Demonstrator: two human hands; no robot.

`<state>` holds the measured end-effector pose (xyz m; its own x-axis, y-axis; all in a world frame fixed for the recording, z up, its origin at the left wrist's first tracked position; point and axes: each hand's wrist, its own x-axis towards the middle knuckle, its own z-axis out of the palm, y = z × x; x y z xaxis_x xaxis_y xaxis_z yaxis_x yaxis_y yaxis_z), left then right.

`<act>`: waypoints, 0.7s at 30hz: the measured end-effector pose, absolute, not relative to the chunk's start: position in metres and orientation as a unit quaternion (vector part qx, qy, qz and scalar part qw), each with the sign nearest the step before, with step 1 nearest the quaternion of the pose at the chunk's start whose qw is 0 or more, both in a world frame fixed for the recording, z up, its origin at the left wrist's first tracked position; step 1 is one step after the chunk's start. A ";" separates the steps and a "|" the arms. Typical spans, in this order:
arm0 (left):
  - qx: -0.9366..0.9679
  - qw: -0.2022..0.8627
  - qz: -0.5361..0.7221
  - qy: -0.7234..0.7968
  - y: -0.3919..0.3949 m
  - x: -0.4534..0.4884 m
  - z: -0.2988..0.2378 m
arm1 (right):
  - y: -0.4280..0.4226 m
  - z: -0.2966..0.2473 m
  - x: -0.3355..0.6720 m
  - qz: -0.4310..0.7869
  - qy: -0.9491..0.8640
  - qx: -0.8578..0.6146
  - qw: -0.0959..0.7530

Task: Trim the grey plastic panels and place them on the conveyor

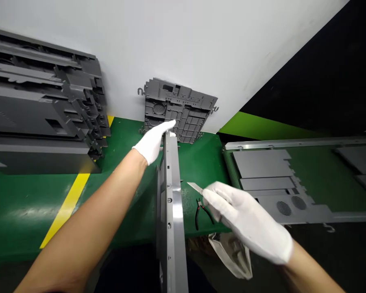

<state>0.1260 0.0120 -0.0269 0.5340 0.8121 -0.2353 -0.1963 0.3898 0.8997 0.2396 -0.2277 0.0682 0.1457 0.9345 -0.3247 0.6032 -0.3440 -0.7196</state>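
Observation:
A long grey plastic panel (173, 195) stands on its edge in front of me, its narrow side facing up. My left hand (154, 140), in a white glove, grips the far end of it, thumb and fingers on either side. To the right of the panel, my gloved right hand (240, 215) is closed around a knife whose pointed blade (195, 187) sticks out toward the panel, apart from it. The knife's handle is hidden in the glove. Below the blade, a pair of pliers (197, 215) with dark, red-marked handles lies on the green table.
Several grey panels (42, 106) are stacked at the left. Another grey panel (179, 110) leans against the white wall (177, 40). At the right, a conveyor with a metal rail (293, 143) carries a grey panel (265, 162). A white bag (232, 256) hangs below the table edge.

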 end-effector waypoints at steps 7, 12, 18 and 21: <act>0.400 0.822 0.296 0.277 0.021 0.127 -0.019 | -0.125 0.050 0.260 0.187 -0.649 -0.730 0.105; 0.357 0.829 0.290 0.319 0.021 0.129 -0.016 | -0.085 0.050 0.259 0.099 -0.656 -0.748 0.010; 0.376 0.806 0.306 0.340 0.019 0.128 -0.017 | -0.079 0.059 0.253 0.032 -0.681 -0.728 -0.071; 0.369 0.809 0.307 0.341 0.018 0.128 -0.016 | -0.082 0.060 0.252 0.006 -0.691 -0.716 -0.097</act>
